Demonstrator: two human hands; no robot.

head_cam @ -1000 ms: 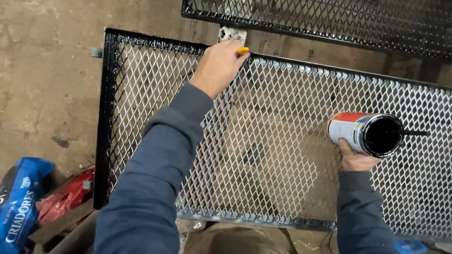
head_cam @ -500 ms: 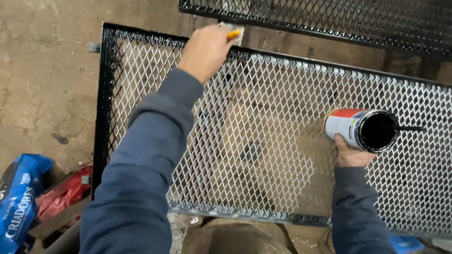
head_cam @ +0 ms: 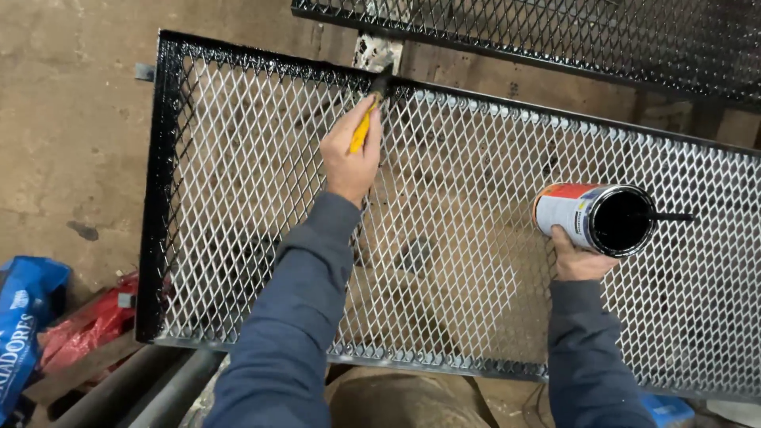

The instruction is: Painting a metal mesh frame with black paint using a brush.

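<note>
The left hand [head_cam: 353, 162] clenched the yellow-handled brush [head_cam: 366, 119], bristles up against the mesh panel [head_cam: 238, 198]'s far rail, while the right hand [head_cam: 579, 257] gripped the paint can [head_cam: 594, 218] well to the brush's right.

The mesh panel [head_cam: 476, 261] lies flat across the middle, its frame running from the left edge off to the right. Behind it, at the top, a second mesh panel [head_cam: 555, 40] lies apart from the first, with the concrete floor [head_cam: 71, 150] between and to the left. Over the near panel, the left hand [head_cam: 351, 158] sits towards its far rail, a brush [head_cam: 366, 119] in it reaching that rail. To the right, the right hand [head_cam: 579, 257] is under a paint can [head_cam: 594, 218], above the mesh. At the near left, beside the panel's corner, lie a bag [head_cam: 24, 317] and a sack [head_cam: 87, 325].
</note>
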